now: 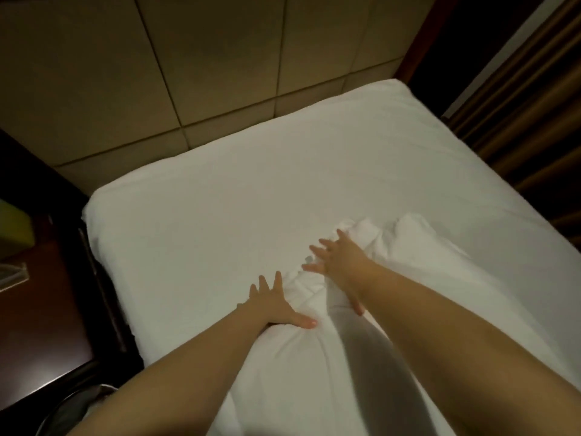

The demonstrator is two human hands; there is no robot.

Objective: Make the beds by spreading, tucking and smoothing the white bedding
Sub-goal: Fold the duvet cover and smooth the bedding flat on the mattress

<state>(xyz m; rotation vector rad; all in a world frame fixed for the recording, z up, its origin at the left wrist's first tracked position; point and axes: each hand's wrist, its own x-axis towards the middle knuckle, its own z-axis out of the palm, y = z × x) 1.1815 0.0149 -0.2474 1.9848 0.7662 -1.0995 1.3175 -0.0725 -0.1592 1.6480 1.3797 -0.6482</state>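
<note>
A bed with a smooth white fitted sheet (239,196) fills the middle of the view. On top of it, near me, lies a bunched white duvet (317,350) with folds rising toward the right. My left hand (276,306) presses flat on the duvet's left part, fingers spread and thumb out to the right. My right hand (339,262) lies spread on the crumpled top edge of the duvet, fingers straight and pointing away from me. Both forearms stretch in from the bottom of the frame.
A padded beige headboard wall (157,73) stands behind the bed. A dark wooden nightstand (37,294) sits at the left, with a bin (78,410) below it. Brown curtains (531,114) hang at the right.
</note>
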